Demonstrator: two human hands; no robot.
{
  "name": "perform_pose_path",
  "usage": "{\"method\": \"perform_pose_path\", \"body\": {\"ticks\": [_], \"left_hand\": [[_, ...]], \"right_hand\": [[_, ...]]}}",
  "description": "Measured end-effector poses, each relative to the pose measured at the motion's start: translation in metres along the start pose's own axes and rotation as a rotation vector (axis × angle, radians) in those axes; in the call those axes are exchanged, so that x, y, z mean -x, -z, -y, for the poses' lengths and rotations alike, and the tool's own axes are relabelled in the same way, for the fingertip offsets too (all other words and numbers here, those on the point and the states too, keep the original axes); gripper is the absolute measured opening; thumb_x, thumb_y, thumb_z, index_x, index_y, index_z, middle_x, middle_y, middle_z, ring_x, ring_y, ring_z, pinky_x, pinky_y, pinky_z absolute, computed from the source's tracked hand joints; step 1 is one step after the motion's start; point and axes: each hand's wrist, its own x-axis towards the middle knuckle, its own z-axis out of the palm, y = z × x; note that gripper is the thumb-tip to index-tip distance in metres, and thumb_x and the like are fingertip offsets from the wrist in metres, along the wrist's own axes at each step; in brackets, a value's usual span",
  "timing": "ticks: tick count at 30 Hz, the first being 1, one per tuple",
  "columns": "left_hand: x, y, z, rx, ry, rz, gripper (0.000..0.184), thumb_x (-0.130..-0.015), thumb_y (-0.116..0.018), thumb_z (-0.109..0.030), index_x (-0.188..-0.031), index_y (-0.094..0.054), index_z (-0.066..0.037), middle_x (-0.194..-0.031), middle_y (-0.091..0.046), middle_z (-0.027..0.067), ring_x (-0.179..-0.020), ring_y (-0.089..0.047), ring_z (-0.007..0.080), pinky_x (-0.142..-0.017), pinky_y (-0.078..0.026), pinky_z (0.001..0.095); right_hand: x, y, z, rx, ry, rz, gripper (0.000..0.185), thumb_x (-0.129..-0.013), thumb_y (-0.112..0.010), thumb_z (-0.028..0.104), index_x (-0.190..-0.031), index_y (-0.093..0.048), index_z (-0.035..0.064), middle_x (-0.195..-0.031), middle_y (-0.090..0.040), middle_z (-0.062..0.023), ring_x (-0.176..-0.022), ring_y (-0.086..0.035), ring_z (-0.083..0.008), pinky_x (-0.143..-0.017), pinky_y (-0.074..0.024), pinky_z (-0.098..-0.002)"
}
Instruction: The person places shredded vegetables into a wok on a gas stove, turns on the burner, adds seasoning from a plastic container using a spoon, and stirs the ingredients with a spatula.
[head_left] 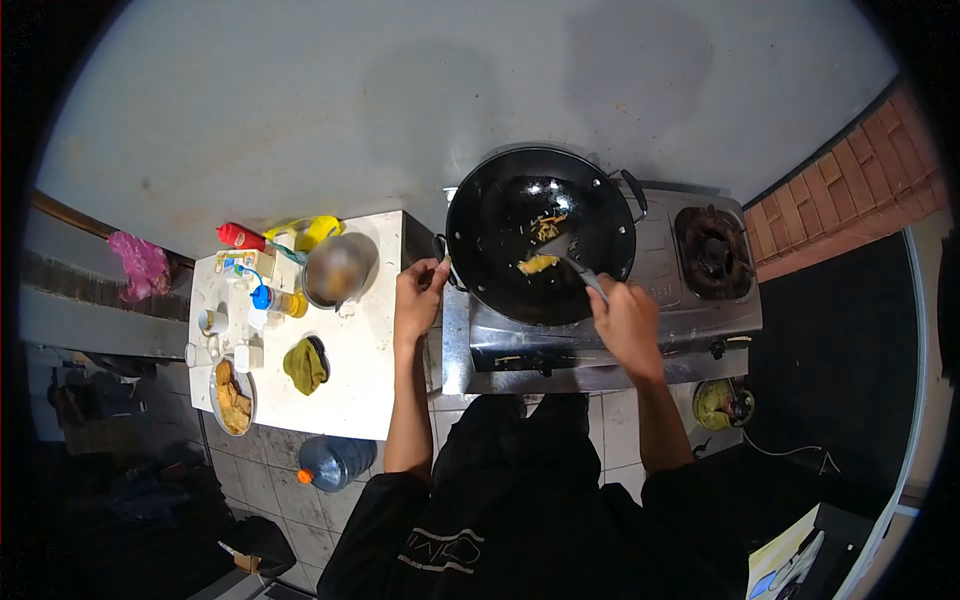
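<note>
A large black wok (505, 215) rests on the left side of a steel gas stove (655, 270). Pieces of yellow and brown food (540, 264) lie in the middle of it. My left hand (424, 293) is closed on the wok's left handle (445, 262), fingers pinched around it. My right hand (627, 325) grips a spatula (587, 275) by its handle over the wok's lower right rim, and the blade reaches down beside the food. The wok's right handle (635, 195) is untouched.
A white table (350, 395) at left holds a metal bowl (335, 270), bottles, a green cloth (304, 366) and a plate of fried food (233, 400). The second burner (714, 254) is at right. A water jug (338, 462) and a gas cylinder (715, 403) stand below.
</note>
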Motion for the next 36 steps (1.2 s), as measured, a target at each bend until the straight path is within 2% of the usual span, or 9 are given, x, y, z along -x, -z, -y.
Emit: {"method": "perform_pose_path", "body": {"ticks": [5, 11, 15, 17, 19, 21, 27, 32, 36], "left_hand": [[-0.001, 0.001, -0.005, 0.005, 0.026, 0.033, 0.026, -0.090, -0.063, -0.019, -0.092, -0.065, 0.006, -0.074, -0.063, 0.0028, -0.068, -0.051, 0.0064, -0.063, -0.042, 0.0220], [-0.002, 0.003, -0.006, 0.000, 0.029, 0.038, 0.026, -0.090, -0.064, -0.020, -0.088, -0.064, 0.006, -0.072, -0.060, 0.0011, -0.067, -0.049, 0.0062, -0.061, -0.041, 0.0222], [-0.005, 0.006, 0.000, -0.002, 0.040, 0.067, 0.026, -0.089, -0.065, -0.021, -0.084, -0.063, 0.005, -0.070, -0.058, -0.0003, -0.066, -0.047, 0.0062, -0.060, -0.040, 0.0218], [-0.005, 0.005, -0.001, -0.006, 0.032, 0.067, 0.027, -0.089, -0.066, -0.021, -0.084, -0.063, 0.005, -0.070, -0.057, -0.0012, -0.065, -0.046, 0.0056, -0.060, -0.039, 0.0212], [-0.005, 0.005, 0.001, 0.026, 0.030, 0.075, 0.027, -0.089, -0.066, -0.021, -0.084, -0.063, 0.005, -0.069, -0.056, -0.0015, -0.065, -0.046, 0.0054, -0.060, -0.039, 0.0208], [-0.006, 0.004, 0.006, 0.059, 0.029, 0.076, 0.027, -0.088, -0.066, -0.022, -0.084, -0.063, 0.005, -0.069, -0.056, -0.0018, -0.064, -0.046, 0.0052, -0.060, -0.038, 0.0204], [-0.005, 0.004, 0.007, 0.079, 0.072, 0.060, 0.025, -0.088, -0.066, -0.021, -0.084, -0.063, 0.003, -0.069, -0.055, -0.0024, -0.064, -0.045, 0.0046, -0.059, -0.038, 0.0204], [-0.007, 0.004, 0.011, 0.077, 0.056, 0.073, 0.023, -0.088, -0.066, -0.020, -0.081, -0.062, 0.002, -0.067, -0.054, -0.0035, -0.063, -0.044, 0.0042, -0.057, -0.036, 0.0206], [-0.007, 0.004, 0.010, 0.075, 0.049, 0.079, 0.023, -0.088, -0.066, -0.020, -0.080, -0.062, 0.002, -0.066, -0.052, -0.0040, -0.062, -0.042, 0.0039, -0.057, -0.036, 0.0205]], "right_hand": [[-0.021, 0.003, -0.004, 0.026, -0.082, -0.133, 0.021, -0.088, -0.057, 0.021, -0.096, -0.062, 0.0018, -0.066, -0.061, -0.0191, -0.063, -0.062, -0.0372, -0.055, -0.0468, -0.0470], [-0.017, -0.033, -0.001, 0.013, -0.011, -0.022, 0.024, -0.088, -0.057, 0.023, -0.092, -0.062, -0.0004, -0.068, -0.062, -0.0201, -0.065, -0.063, -0.0381, -0.057, -0.0490, -0.0463], [0.005, -0.009, 0.005, -0.026, -0.049, -0.009, 0.022, -0.087, -0.058, 0.022, -0.086, -0.062, 0.0004, -0.066, -0.061, -0.0196, -0.062, -0.062, -0.0385, -0.055, -0.0480, -0.0463], [-0.001, -0.006, 0.003, -0.025, -0.072, -0.037, 0.020, -0.087, -0.059, 0.021, -0.086, -0.062, 0.0007, -0.064, -0.060, -0.0200, -0.061, -0.061, -0.0384, -0.054, -0.0476, -0.0460], [-0.013, -0.008, 0.001, -0.043, -0.084, -0.197, 0.019, -0.087, -0.058, 0.019, -0.086, -0.062, 0.0003, -0.063, -0.059, -0.0211, -0.061, -0.061, -0.0383, -0.054, -0.0474, -0.0457], [-0.022, -0.018, -0.001, -0.047, -0.092, -0.210, 0.020, -0.088, -0.056, 0.019, -0.086, -0.061, -0.0002, -0.064, -0.061, -0.0200, -0.060, -0.062, -0.0378, -0.055, -0.0479, -0.0458], [-0.002, -0.013, 0.021, 0.078, -0.097, -0.022, 0.022, -0.090, -0.052, 0.020, -0.086, -0.060, -0.0007, -0.065, -0.061, -0.0195, -0.062, -0.063, -0.0391, -0.056, -0.0493, -0.0457], [-0.010, -0.004, 0.020, 0.032, -0.184, -0.135, 0.023, -0.090, -0.054, 0.020, -0.081, -0.060, -0.0005, -0.064, -0.061, -0.0203, -0.063, -0.062, -0.0393, -0.055, -0.0483, -0.0458], [-0.017, -0.023, 0.016, 0.029, -0.092, -0.051, 0.025, -0.090, -0.054, 0.020, -0.082, -0.061, -0.0019, -0.065, -0.061, -0.0218, -0.063, -0.062, -0.0400, -0.056, -0.0487, -0.0466]]}}
